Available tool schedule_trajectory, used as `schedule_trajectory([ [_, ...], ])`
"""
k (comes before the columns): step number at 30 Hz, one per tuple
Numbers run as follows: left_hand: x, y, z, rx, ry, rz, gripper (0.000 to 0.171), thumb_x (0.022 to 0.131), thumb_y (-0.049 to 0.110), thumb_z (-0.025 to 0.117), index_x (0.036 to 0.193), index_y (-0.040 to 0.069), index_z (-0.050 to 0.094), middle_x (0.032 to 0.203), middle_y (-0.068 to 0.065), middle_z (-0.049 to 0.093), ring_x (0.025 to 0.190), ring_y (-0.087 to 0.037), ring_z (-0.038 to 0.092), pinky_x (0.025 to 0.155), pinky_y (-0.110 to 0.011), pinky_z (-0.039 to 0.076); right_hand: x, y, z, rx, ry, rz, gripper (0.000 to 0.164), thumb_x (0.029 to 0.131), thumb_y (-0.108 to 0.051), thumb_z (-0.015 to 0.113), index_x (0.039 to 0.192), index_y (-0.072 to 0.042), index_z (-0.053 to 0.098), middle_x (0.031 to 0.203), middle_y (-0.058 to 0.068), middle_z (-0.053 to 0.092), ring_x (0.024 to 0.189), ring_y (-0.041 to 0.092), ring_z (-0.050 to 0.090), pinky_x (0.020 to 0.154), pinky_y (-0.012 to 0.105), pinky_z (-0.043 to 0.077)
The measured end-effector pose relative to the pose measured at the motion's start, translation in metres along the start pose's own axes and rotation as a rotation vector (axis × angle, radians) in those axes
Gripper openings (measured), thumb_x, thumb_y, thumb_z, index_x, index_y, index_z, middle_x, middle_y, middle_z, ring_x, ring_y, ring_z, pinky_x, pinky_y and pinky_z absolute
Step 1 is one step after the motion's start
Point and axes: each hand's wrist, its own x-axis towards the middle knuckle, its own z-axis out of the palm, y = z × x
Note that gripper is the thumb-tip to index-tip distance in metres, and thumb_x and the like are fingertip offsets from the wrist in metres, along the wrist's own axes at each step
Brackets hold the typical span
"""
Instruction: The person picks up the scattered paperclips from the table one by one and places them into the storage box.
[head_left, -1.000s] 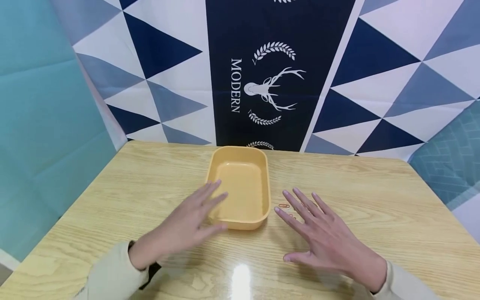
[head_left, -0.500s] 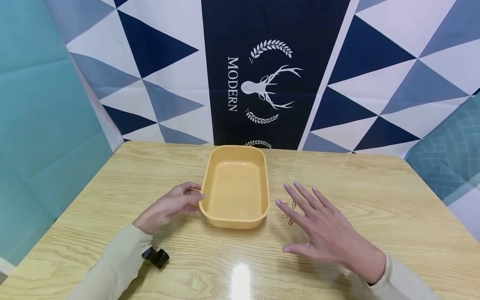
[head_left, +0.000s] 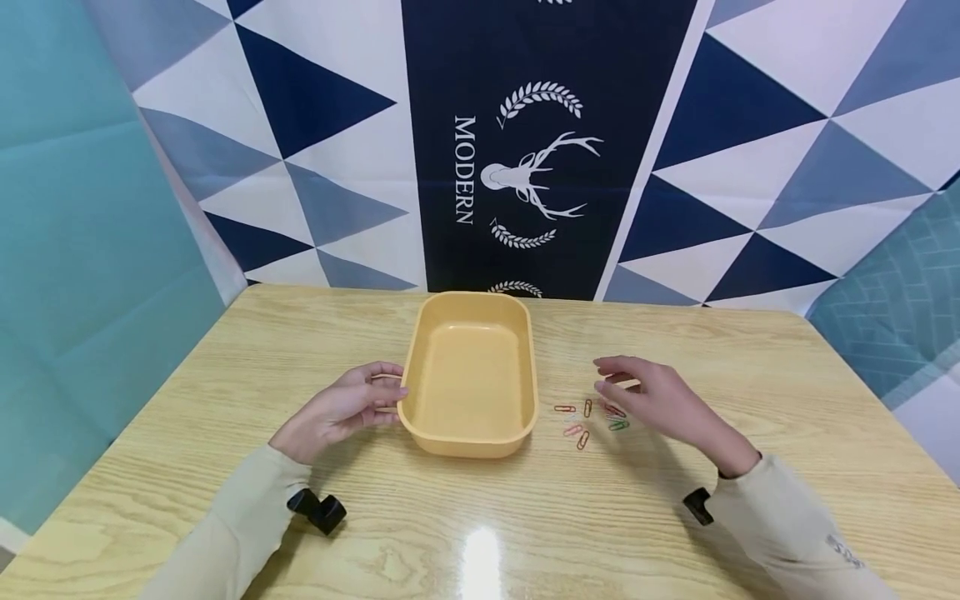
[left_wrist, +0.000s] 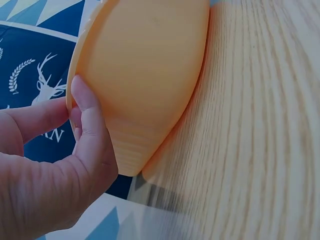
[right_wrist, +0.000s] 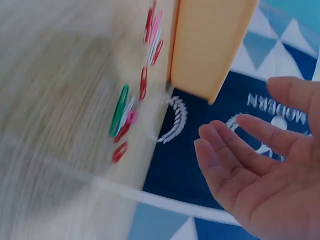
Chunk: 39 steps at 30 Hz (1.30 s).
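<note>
A yellow plastic tray point(head_left: 468, 446) rests on the wooden table, and nothing shows inside it. My left hand point(head_left: 341, 410) holds its left rim, thumb at the edge and fingers against the outer wall; in the left wrist view the hand point(left_wrist: 65, 170) pinches that rim. To the tray's right lie several paper clips, among them a green paper clip point(head_left: 618, 425), a red paper clip point(head_left: 565, 409) and a pink paper clip point(head_left: 573, 431). My right hand point(head_left: 660, 404) hovers just above and right of them, fingers loosely bent, with nothing in it in the right wrist view.
The wooden table point(head_left: 465, 500) ends at a patterned cloth backdrop point(head_left: 555, 167) behind the tray. A teal cloth point(head_left: 90, 250) hangs at the left. Black wrist mounts point(head_left: 318, 511) sit at both sleeves.
My left hand has come down from over the tray to its left rim and taken hold. My right hand has turned and drawn in its spread fingers, uncovering more paper clips.
</note>
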Motion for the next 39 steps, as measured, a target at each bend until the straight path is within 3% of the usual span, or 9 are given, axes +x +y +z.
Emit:
schedule_trajectory([
  [4, 0.002, -0.002, 0.0, -0.019, -0.019, 0.008, 0.037, 0.095, -0.006, 0.053, 0.127, -0.01, 0.035, 0.097, -0.012, 0.06, 0.079, -0.018, 0.066, 0.071, -0.027, 0.058, 0.009, 0.018, -0.005, 0.001, -0.018, 0.108, 0.035, 0.097, -0.02, 0.059, 0.121, 0.006, 0.061, 0.103, 0.014, 0.066, 0.094, 0.03, 0.062, 0.075, 0.041, 0.052],
  [8, 0.003, -0.003, -0.001, -0.025, -0.029, 0.017, 0.037, 0.095, -0.007, 0.051, 0.127, -0.01, 0.034, 0.097, -0.012, 0.06, 0.079, -0.018, 0.066, 0.071, -0.028, 0.058, 0.015, 0.034, -0.008, 0.017, -0.088, 0.205, 0.026, 0.096, -0.019, 0.059, 0.105, 0.005, 0.065, 0.09, 0.01, 0.065, 0.081, 0.024, 0.059, 0.066, 0.035, 0.049],
  [12, 0.003, -0.003, -0.002, -0.025, -0.019, 0.009, 0.039, 0.095, -0.007, 0.051, 0.129, -0.01, 0.033, 0.096, -0.012, 0.06, 0.079, -0.018, 0.067, 0.071, -0.028, 0.058, 0.021, 0.045, -0.008, 0.029, -0.164, 0.274, 0.019, 0.091, -0.017, 0.064, 0.091, 0.002, 0.064, 0.078, 0.006, 0.061, 0.068, 0.018, 0.055, 0.059, 0.031, 0.046],
  [17, 0.003, -0.002, -0.002, -0.018, -0.006, 0.004, 0.04, 0.095, -0.006, 0.053, 0.13, -0.01, 0.034, 0.096, -0.012, 0.06, 0.079, -0.018, 0.066, 0.071, -0.027, 0.058, 0.026, 0.053, -0.005, 0.035, -0.22, 0.345, 0.017, 0.085, -0.014, 0.072, 0.085, 0.0, 0.061, 0.068, 0.004, 0.056, 0.057, 0.013, 0.054, 0.055, 0.029, 0.049],
  [29, 0.0, -0.005, -0.005, -0.054, -0.016, -0.002, 0.043, 0.095, -0.006, 0.053, 0.132, -0.009, 0.033, 0.099, -0.013, 0.06, 0.081, -0.019, 0.067, 0.073, -0.028, 0.058, 0.03, 0.058, -0.004, 0.07, -0.263, 0.335, 0.008, 0.087, -0.004, 0.064, 0.08, 0.0, 0.063, 0.069, 0.004, 0.057, 0.057, 0.014, 0.053, 0.055, 0.029, 0.051],
  [35, 0.001, -0.007, -0.008, -0.122, -0.049, -0.015, 0.047, 0.095, -0.005, 0.053, 0.136, -0.007, 0.03, 0.107, -0.014, 0.059, 0.088, -0.021, 0.066, 0.077, -0.029, 0.058, 0.031, 0.06, -0.007, 0.177, -0.228, 0.371, 0.013, 0.091, -0.006, 0.062, 0.094, 0.007, 0.06, 0.078, 0.008, 0.059, 0.067, 0.016, 0.057, 0.059, 0.032, 0.055],
  [39, 0.002, -0.009, -0.01, -0.144, -0.05, -0.021, 0.047, 0.095, -0.006, 0.054, 0.136, -0.006, 0.031, 0.107, -0.015, 0.06, 0.087, -0.022, 0.066, 0.077, -0.03, 0.058, 0.037, 0.05, -0.01, 0.271, -0.23, 0.364, 0.021, 0.094, -0.008, 0.058, 0.105, 0.009, 0.057, 0.09, 0.012, 0.059, 0.078, 0.018, 0.06, 0.068, 0.034, 0.057],
])
